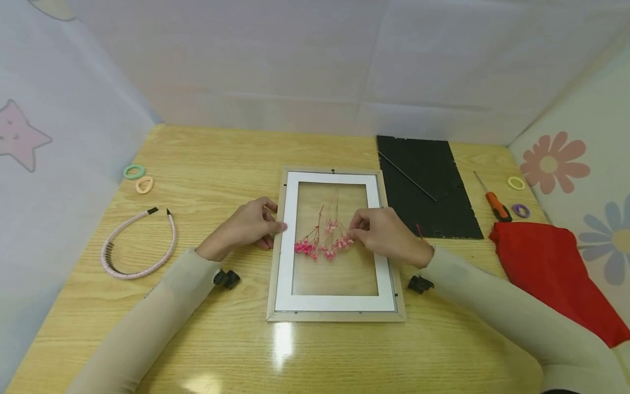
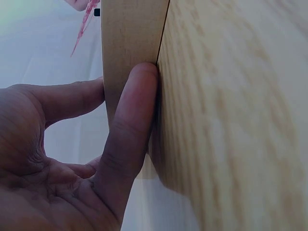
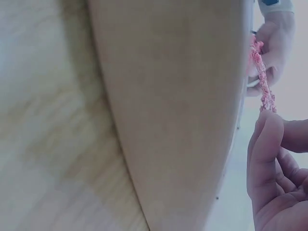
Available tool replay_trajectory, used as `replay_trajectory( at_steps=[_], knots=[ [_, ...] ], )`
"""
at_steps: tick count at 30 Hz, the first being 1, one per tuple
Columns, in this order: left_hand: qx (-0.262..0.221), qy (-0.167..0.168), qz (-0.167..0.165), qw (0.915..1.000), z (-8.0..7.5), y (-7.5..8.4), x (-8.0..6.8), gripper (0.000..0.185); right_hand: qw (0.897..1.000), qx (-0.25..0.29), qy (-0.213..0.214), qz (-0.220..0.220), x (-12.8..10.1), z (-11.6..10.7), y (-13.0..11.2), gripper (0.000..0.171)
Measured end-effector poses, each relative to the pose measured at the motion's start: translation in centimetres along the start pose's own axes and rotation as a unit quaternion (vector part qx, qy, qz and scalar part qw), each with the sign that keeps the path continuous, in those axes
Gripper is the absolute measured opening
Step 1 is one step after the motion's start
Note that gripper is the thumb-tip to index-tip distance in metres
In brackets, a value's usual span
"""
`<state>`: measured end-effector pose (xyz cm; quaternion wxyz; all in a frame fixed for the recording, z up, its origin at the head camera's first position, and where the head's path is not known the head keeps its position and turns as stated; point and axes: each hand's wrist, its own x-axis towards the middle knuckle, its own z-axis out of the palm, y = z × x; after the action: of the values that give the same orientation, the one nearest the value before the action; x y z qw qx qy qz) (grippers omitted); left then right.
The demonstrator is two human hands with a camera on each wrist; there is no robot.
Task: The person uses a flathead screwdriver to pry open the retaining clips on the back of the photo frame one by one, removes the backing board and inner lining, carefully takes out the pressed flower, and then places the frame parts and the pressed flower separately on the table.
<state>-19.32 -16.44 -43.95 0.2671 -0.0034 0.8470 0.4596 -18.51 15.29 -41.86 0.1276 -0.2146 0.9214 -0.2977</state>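
A light wooden picture frame [image 1: 336, 316] with a white mat lies flat on the table, with a sprig of pink dried flowers [image 1: 320, 246] on its glass. My left hand [image 1: 273, 219] rests at the frame's left edge. In the left wrist view its thumb [image 2: 130, 134] presses along the outer side of the wooden rail [image 2: 130, 38] and a finger lies on the rail's face. My right hand [image 1: 355, 234] pinches the right end of the flower sprig. The right wrist view shows the fingertips [image 3: 267, 144] just below the pink flowers [image 3: 262, 77], beside the frame's rail [image 3: 183, 120].
A black backing board [image 1: 428, 186] lies right of the frame, then an orange-handled screwdriver [image 1: 494, 202], yellow [image 1: 515, 183] and purple [image 1: 520, 210] hair ties and a red cloth [image 1: 551, 268]. At the left lie a pink headband [image 1: 138, 246] and green [image 1: 134, 171] and peach [image 1: 144, 185] hair ties. White walls enclose the table.
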Motion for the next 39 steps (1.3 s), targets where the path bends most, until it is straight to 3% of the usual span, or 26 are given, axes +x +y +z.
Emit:
replay_trajectory(
  at_steps=[16,24,31,39],
  knots=[
    [-0.004,-0.002,0.002,1.0,0.0,0.0,0.1,0.061,0.994,0.07,0.061,0.051,-2.9,-4.2,1.6,0.006],
    [0.0,-0.001,0.001,1.0,0.0,0.0,0.0,0.062,0.988,0.058,0.106,0.096,-5.0,-7.1,4.4,0.009],
    [-0.004,-0.003,-0.005,1.0,-0.1,-0.3,0.2,0.063,0.985,0.041,0.134,0.097,-7.7,-9.5,7.0,0.015],
    [-0.006,-0.006,-0.004,1.0,-0.1,-0.3,0.3,0.064,0.978,0.025,0.124,0.165,-10.4,-12.1,9.8,0.022]
  ],
)
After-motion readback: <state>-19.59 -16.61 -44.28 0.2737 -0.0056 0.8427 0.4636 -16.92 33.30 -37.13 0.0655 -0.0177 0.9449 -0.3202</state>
